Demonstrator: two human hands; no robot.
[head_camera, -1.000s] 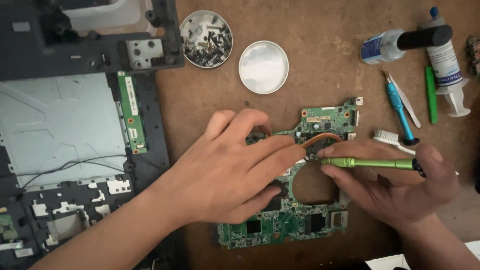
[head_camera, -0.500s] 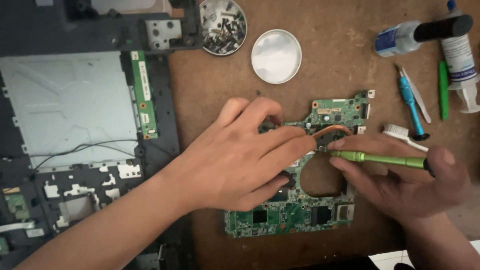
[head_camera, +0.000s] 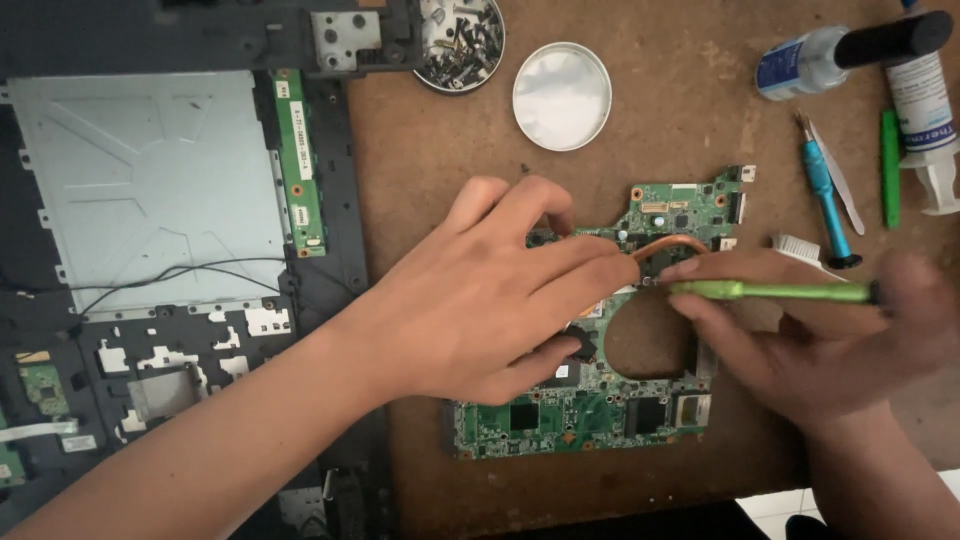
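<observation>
I'm watching left hand (head_camera: 480, 290) lying flat on green circuit board (head_camera: 600, 390), fingers spread, gripping nothing, pressing board down on brown bench (head_camera: 450, 150). Right hand (head_camera: 820, 350) is pinching green screwdriver (head_camera: 770, 291) in narrow grip. Screwdriver's long axis is running nearly level, tip pointing left at board beside copper pipe (head_camera: 670, 245). Blue-labelled bottle with black cap (head_camera: 850, 50) is lying at top right corner; white labelled syringe (head_camera: 925, 110) is sitting just below it. Round white lid (head_camera: 561, 96) is resting above board.
</observation>
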